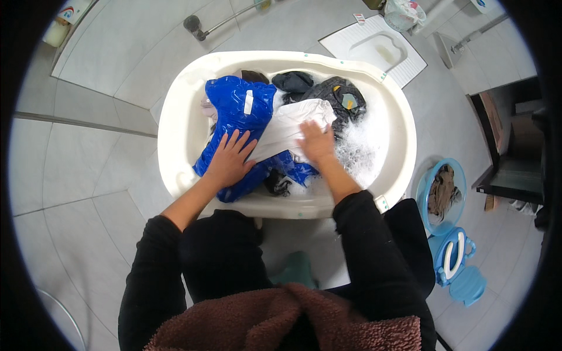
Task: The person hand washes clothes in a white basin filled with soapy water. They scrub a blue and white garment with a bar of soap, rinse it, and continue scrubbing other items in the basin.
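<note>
A white garment (293, 126) lies across a shiny blue garment (241, 105) in a cream plastic bathtub (404, 134). My left hand (232, 161) rests with spread fingers on the blue garment, its fingertips at the border of the white cloth. On the right part of the white garment lies my right hand (317, 142), palm down and slightly blurred, fingers pointing left. Neither hand visibly grips anything. Behind the white garment sits a dark garment (336, 96) with a yellow and grey patch. White suds (363, 146) gather at the right.
A light blue basin (459, 205) with brown clothes stands on the floor at right, beside a blue child's potty seat (451, 257). Beyond the tub is a white squat toilet (380, 50). A green stool (295, 269) shows below my legs. Tiled wall (70, 152) rises at left.
</note>
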{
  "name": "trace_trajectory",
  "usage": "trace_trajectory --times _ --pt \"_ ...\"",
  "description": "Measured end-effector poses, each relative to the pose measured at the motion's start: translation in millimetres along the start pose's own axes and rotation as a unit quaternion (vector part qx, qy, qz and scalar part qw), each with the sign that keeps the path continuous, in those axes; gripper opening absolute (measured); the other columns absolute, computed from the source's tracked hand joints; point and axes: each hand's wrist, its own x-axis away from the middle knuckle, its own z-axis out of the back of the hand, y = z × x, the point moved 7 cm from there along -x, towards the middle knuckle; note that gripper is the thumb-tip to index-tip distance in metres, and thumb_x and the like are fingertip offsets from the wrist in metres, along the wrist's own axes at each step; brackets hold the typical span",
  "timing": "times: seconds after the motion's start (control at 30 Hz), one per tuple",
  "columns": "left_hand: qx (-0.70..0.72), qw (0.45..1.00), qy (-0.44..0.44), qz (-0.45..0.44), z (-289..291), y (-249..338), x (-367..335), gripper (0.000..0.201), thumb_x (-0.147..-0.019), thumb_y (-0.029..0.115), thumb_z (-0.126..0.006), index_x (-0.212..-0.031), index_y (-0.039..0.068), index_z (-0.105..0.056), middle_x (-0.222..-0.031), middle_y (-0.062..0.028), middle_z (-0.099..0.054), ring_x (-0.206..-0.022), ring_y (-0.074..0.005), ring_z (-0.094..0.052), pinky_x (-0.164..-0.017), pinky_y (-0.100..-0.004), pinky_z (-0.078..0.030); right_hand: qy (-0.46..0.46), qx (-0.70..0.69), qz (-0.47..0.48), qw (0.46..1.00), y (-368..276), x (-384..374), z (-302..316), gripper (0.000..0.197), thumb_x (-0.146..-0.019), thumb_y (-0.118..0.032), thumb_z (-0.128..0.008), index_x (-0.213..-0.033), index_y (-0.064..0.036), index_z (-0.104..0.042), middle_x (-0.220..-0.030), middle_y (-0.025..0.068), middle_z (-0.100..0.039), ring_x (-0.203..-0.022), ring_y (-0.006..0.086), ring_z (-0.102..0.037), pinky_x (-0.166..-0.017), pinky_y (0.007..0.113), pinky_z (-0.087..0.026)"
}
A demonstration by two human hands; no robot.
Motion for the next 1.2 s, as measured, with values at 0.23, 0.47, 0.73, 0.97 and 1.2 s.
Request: trace_trajectory --times 0.23,0.47,0.73,0.97,1.2 --pt "0.034 0.999 0.034 -0.001 -11.2 -6.2 12.0 0.056 -0.095 0.037 -0.06 -0.146 0.014 -0.049 -0.156 -0.0121 -0.04 -0.145 -0.0369 -0.032 -0.12 -0.0511 -0.02 -0.07 -0.205 -0.105 0.971 238.2 88.4 44.9 0.047 -0.091 -0.035 -0.063 -0.13 -0.0079 -0.063 -0.124 0.0194 -0.067 -0.116 0.0343 -0.062 -0.102 0.041 -0.047" --pt "0.14 0.977 -0.148 -0.067 34.4 -10.9 -11.6 0.046 -0.095 0.033 -0.061 -0.129 0.003 -0.062 -0.128 -0.0207 -0.064 -0.119 -0.0379 -0.059 -0.104 -0.0424 -0.045 0.08 -0.168 -0.271 0.944 392.8 321.8 79.2 0.037 -0.086 -0.025 -0.069 -0.117 -0.0042 -0.068 -0.105 0.0175 -0.072 -0.101 0.0329 -0.068 -0.091 0.04 -0.053" --pt "0.279 0.953 -0.088 -0.084 159.1 132.2 -56.5 0.044 -0.099 0.025 -0.059 -0.138 0.004 -0.056 -0.126 -0.015 -0.067 -0.111 -0.0243 -0.065 -0.097 -0.0327 -0.049 0.116 -0.319 -0.372 0.864 379.9 532.2 -131.8 0.042 -0.078 -0.032 -0.077 -0.11 -0.0054 -0.071 -0.101 0.0168 -0.073 -0.093 0.0336 -0.069 -0.086 0.042 -0.055" --pt "0.133 0.953 -0.196 -0.188 151.4 263.1 -26.8 0.044 -0.097 0.025 -0.061 -0.138 0.01 -0.057 -0.12 -0.0189 -0.068 -0.104 -0.0307 -0.067 -0.094 -0.038 -0.051 0.034 -0.335 -0.459 0.822 291.7 572.2 -260.6 0.048 -0.077 -0.026 -0.076 -0.12 -0.0086 -0.065 -0.122 0.0159 -0.064 -0.117 0.0335 -0.059 -0.099 0.04 -0.049" --pt "0.08 0.964 -0.226 -0.114 150.6 218.9 -11.3 0.047 -0.099 0.027 -0.059 -0.142 0.009 -0.052 -0.123 -0.0194 -0.067 -0.109 -0.0304 -0.066 -0.095 -0.0403 -0.051 0.02 -0.232 -0.526 0.818 283.0 548.5 -266.9 0.073 -0.07 -0.03 -0.083 -0.129 -0.0047 -0.049 -0.135 0.0147 -0.053 -0.128 0.0316 -0.051 -0.105 0.043 -0.045"
